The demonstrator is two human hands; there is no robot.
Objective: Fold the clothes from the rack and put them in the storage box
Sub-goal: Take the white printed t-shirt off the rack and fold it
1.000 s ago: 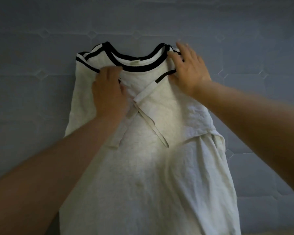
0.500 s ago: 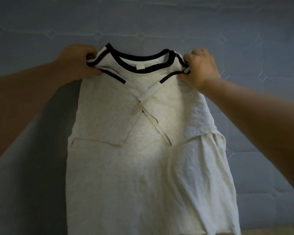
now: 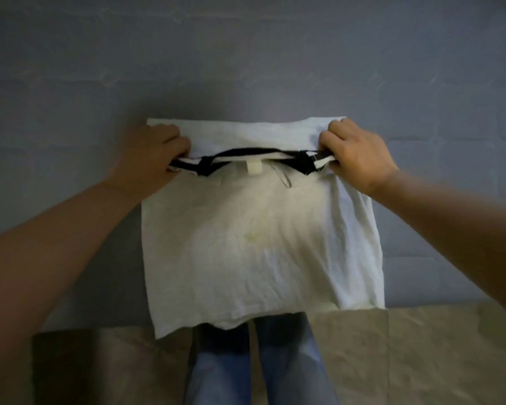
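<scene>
Your left hand (image 3: 154, 157) and right hand (image 3: 358, 154) each pinch a shoulder of the cream shirt (image 3: 260, 238) at its black collar (image 3: 246, 160), well apart. The shirt hangs folded over the grey bed (image 3: 246, 68), its hem above your jeans (image 3: 260, 366).

Head view, dim indoor light, cool grey cast. Brightest patch: centre of the cream cotton shirt with black neck trim (image 3: 257, 229), warm-toned, fading toward its sides. Soft dark shadow on the grey quilted bed surface (image 3: 246, 68) above and left of the shirt. No glare. Image soft throughout, fine texture smeared. Forearms at the lower corners stretched by wide-angle distortion.
</scene>
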